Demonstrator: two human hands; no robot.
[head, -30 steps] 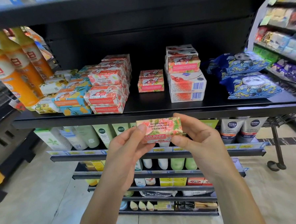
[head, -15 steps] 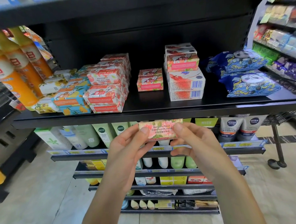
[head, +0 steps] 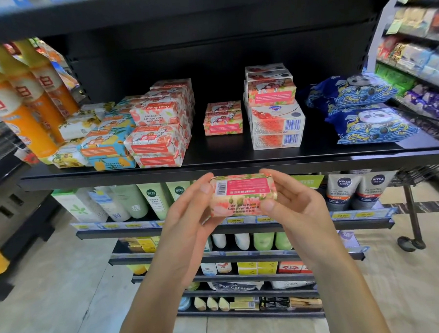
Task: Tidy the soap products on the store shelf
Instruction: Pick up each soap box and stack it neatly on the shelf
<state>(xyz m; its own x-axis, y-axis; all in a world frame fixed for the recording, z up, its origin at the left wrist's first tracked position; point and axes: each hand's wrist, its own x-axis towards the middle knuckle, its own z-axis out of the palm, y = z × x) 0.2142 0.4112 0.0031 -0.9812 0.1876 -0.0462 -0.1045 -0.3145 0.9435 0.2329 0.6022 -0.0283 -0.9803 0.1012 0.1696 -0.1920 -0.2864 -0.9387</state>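
- Pink-and-green paper wraps the Delicate Rose goat's milk soap bar [head: 242, 194], which hangs in mid-air in front of and below the short stack of rose soap boxes [head: 223, 120], level with the front lip of the black shelf [head: 213, 168] under that stack and touching neither
- Both hands are clamped on the bar: the left hand [head: 188, 219] pinches its left end, and the right hand [head: 291, 205] holds the right end with the thumb on the printed front and the fingers over the top
- The barcode-and-pink-label face is tilted up towards the camera, with the name face below it
- The step in hand looks like squaring up the bar before it goes onto the short stack, whose wrappers appear to match
- To do it well, turn the bar so that the same face shows forward as on the short stack, then lift it clear of the shelf lip rather than sliding it over the edge
- Lower it flat onto the short stack with the edges flush, and let go only once it sits level
- Keep both wrists inside the gap around the short stack: the tall stack of white boxes [head: 274, 122] stands just to its right, and the pile of peach-patterned soaps [head: 160, 133] to its left sits unevenly, so a nudge could topple either
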